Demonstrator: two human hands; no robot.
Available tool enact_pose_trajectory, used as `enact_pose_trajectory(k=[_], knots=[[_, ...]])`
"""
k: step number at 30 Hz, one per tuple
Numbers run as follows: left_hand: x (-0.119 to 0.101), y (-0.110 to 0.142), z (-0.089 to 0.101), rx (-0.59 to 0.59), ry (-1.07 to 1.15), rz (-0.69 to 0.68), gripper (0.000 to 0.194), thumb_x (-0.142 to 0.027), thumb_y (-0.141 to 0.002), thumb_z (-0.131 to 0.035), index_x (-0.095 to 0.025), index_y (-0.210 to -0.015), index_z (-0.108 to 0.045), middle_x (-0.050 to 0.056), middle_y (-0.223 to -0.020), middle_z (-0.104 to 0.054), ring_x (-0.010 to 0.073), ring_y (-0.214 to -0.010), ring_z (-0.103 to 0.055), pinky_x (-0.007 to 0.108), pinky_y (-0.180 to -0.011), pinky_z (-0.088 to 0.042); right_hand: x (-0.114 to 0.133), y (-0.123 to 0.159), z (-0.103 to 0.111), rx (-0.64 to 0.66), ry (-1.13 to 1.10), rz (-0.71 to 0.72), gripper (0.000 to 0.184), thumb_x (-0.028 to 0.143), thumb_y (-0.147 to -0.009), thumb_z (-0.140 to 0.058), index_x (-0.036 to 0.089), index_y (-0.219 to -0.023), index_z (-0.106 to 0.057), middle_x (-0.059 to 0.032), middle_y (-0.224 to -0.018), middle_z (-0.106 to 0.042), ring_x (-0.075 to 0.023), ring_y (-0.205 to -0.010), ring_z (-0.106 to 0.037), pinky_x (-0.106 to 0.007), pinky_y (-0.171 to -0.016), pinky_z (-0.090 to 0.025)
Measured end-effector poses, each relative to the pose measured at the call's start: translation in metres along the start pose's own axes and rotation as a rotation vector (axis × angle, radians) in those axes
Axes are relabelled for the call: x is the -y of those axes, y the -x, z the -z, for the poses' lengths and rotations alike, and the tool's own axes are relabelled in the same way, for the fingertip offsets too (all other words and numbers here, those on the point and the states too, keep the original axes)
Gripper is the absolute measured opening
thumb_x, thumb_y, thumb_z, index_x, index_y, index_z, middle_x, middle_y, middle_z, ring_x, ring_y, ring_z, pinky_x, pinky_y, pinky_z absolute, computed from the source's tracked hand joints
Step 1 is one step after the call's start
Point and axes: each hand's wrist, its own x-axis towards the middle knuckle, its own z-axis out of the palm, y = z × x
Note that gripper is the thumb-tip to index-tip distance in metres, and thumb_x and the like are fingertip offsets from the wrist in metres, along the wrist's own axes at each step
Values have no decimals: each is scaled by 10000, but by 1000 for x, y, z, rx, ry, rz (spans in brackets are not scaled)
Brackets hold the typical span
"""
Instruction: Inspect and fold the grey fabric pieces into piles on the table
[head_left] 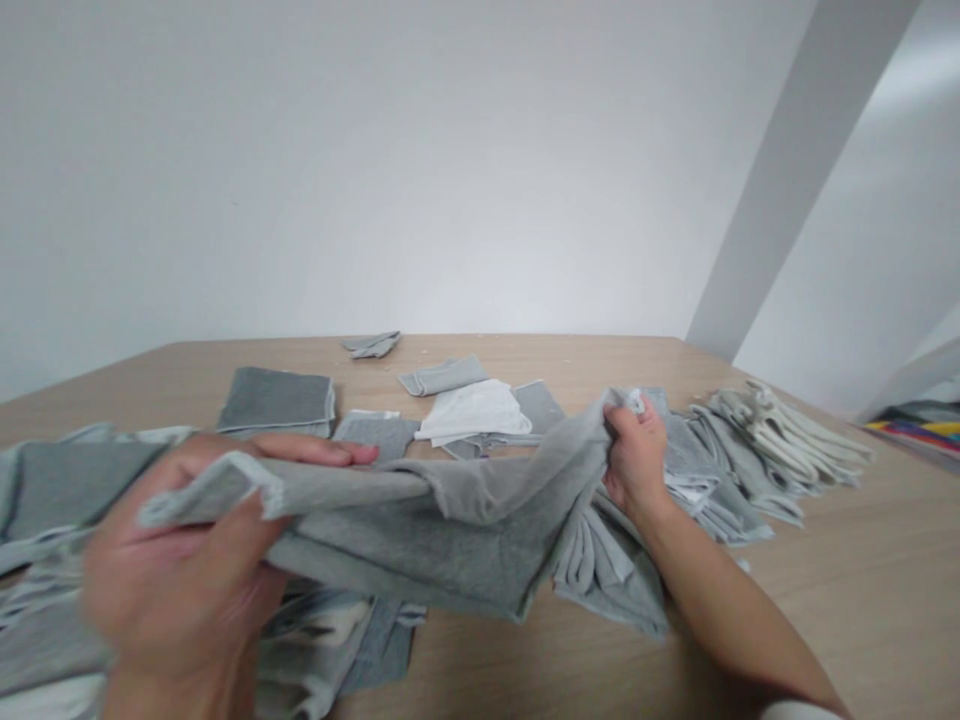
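Observation:
A grey cloth (465, 530) with pale stitched edges is stretched in the air between my two hands, its middle sagging over the table. My left hand (187, 540), close to the camera, pinches one end between thumb and fingers, the fingers pointing right along its top edge. At the other end, my right hand (637, 445) grips a bunched corner in closed fingers. Below the right hand lies a folded grey cloth pile (615, 570), partly covered by the held cloth and my forearm.
On the wooden table (480, 665) lie a dark grey folded stack (277, 400), a white cloth (476, 410) and a small grey cloth (373, 345) at the back. Heaped cloths (67, 480) fill the left side. Cream folded cloths (787, 440) lie right, before a white wall (450, 170).

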Motion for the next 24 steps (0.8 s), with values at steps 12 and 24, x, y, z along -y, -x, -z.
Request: enact_pose_trajectory(k=[12,24], knots=[[24,0,-5,383,-782,-81,242,-385,-862,-574,-248,-1045,-654,38,-1021,-727,198,-836,-700,322,-753,-560,43,20,-38,473,18,168,323,306,-699,-783,220,-738,-474,71,-618,-508,-78,-517,-421,-183,-477,-347],[31,23,-43,884,-1021,-101,231,-335,-936,-410,-246,-868,-612,39,-775,-716,232,-755,-693,318,-628,-443,55,11,-61,422,-36,397,309,345,-739,-776,244,-763,-485,54,-653,-483,-86,-523,-427,-201,-487,-384]])
